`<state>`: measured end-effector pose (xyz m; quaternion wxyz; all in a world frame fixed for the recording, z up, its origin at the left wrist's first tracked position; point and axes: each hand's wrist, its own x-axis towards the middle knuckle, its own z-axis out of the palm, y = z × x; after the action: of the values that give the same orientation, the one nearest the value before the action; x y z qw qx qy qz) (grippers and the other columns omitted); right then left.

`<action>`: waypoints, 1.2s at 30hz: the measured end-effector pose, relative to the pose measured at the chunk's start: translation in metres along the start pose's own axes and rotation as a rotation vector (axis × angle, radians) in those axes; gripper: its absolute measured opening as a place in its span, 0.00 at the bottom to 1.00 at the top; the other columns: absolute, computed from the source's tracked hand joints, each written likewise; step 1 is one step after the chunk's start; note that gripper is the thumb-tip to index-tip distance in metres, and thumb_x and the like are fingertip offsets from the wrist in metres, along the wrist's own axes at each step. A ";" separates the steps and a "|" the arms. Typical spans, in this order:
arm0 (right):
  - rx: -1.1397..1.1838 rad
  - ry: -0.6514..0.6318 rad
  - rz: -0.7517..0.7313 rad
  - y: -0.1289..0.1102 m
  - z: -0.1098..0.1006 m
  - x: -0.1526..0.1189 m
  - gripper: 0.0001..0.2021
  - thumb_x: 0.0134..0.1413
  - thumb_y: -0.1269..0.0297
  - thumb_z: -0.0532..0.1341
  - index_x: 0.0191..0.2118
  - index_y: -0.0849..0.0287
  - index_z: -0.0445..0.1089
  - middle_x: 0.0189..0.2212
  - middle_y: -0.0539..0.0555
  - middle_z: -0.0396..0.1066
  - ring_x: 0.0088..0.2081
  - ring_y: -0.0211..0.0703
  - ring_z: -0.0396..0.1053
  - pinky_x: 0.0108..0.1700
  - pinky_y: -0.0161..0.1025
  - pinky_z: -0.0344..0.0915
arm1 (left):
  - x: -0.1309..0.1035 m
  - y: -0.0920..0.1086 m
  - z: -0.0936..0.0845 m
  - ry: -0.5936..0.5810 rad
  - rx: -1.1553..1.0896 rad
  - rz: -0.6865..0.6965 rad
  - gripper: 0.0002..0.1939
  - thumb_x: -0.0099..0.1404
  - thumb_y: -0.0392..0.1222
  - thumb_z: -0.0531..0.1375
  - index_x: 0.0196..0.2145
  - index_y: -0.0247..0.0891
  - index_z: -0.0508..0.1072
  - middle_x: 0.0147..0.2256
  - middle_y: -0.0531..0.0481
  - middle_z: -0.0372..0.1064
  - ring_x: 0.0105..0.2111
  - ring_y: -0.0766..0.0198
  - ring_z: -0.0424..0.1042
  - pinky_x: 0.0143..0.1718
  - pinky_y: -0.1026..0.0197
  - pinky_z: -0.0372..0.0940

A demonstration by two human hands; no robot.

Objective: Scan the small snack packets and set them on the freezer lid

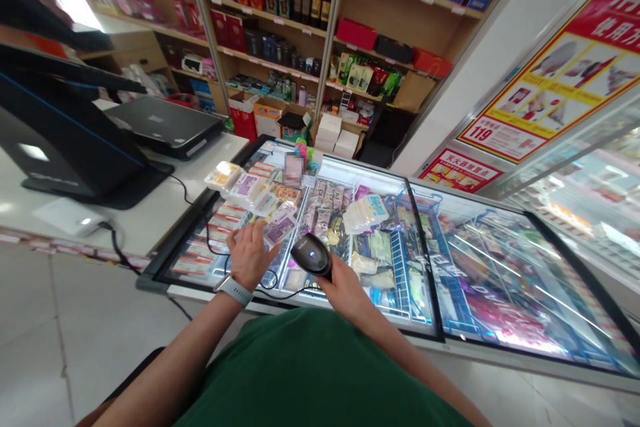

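Observation:
My right hand (346, 288) is wrapped round the handle of a black barcode scanner (311, 255), whose head tilts toward the left over the freezer's glass top. A thin black cable (287, 295) loops across the glass below it. My left hand (249, 257), with a pale watch at the wrist, hovers palm down with its fingers apart. Close to its fingertips lies a flat packet with a purple label (281, 225); whether they touch I cannot tell. Beyond it, several similar plastic packs (246, 187) lie in a row. Another bundle of packs (366, 213) sits farther right on the glass.
The chest freezer (443, 345) holds bagged goods and wire baskets under its glass. To the left, a counter carries a black checkout terminal (65, 127), a flat scale (165, 123) and a white box (67, 217). Stocked shelves (280, 27) stand behind; a white pillar (450, 100) rises at right.

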<state>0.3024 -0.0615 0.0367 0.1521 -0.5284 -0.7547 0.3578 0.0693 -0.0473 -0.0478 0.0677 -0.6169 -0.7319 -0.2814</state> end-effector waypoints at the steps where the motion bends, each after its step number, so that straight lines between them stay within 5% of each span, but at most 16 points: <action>1: -0.003 0.000 0.001 0.001 0.000 0.001 0.12 0.55 0.69 0.61 0.46 0.61 0.65 0.43 0.58 0.71 0.46 0.50 0.69 0.47 0.41 0.62 | 0.000 0.000 0.001 -0.001 -0.001 0.001 0.28 0.60 0.51 0.61 0.53 0.33 0.65 0.47 0.35 0.70 0.50 0.45 0.66 0.57 0.45 0.46; 9: 0.051 0.003 0.022 0.002 0.001 0.004 0.12 0.55 0.68 0.61 0.45 0.60 0.66 0.42 0.58 0.71 0.45 0.50 0.69 0.46 0.41 0.62 | 0.008 -0.007 0.012 -0.115 0.012 -0.082 0.29 0.58 0.53 0.63 0.53 0.35 0.64 0.48 0.37 0.70 0.50 0.46 0.67 0.54 0.47 0.52; 16: 0.051 0.004 0.085 0.010 0.000 -0.002 0.12 0.53 0.69 0.61 0.45 0.60 0.66 0.42 0.58 0.71 0.45 0.50 0.70 0.46 0.41 0.62 | 0.041 -0.022 0.054 -0.368 -0.003 -0.241 0.26 0.57 0.58 0.61 0.46 0.37 0.65 0.42 0.41 0.72 0.44 0.50 0.71 0.42 0.57 0.63; 24: 0.074 0.057 0.132 0.026 0.000 -0.012 0.12 0.53 0.69 0.60 0.45 0.61 0.66 0.41 0.59 0.72 0.44 0.51 0.70 0.44 0.41 0.62 | 0.080 -0.017 0.097 -0.472 0.088 -0.189 0.24 0.61 0.55 0.57 0.47 0.35 0.63 0.45 0.37 0.70 0.45 0.50 0.72 0.40 0.57 0.63; 30: 0.095 0.077 0.155 0.025 -0.002 -0.012 0.12 0.52 0.69 0.61 0.44 0.59 0.66 0.42 0.58 0.72 0.45 0.51 0.70 0.45 0.40 0.63 | 0.087 -0.019 0.101 -0.537 0.129 -0.136 0.24 0.63 0.54 0.54 0.50 0.34 0.63 0.49 0.34 0.67 0.43 0.49 0.73 0.39 0.55 0.64; 36: 0.108 0.073 0.166 0.027 -0.006 -0.012 0.13 0.51 0.70 0.61 0.45 0.60 0.67 0.42 0.58 0.73 0.44 0.50 0.71 0.44 0.39 0.63 | 0.087 -0.011 0.098 -0.440 0.046 -0.012 0.24 0.64 0.56 0.51 0.48 0.34 0.67 0.49 0.34 0.67 0.44 0.49 0.72 0.40 0.54 0.64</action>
<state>0.3292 -0.0655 0.0239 0.1776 -0.5929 -0.6820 0.3896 0.0630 0.0757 -0.0943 -0.0813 -0.6574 -0.7388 -0.1239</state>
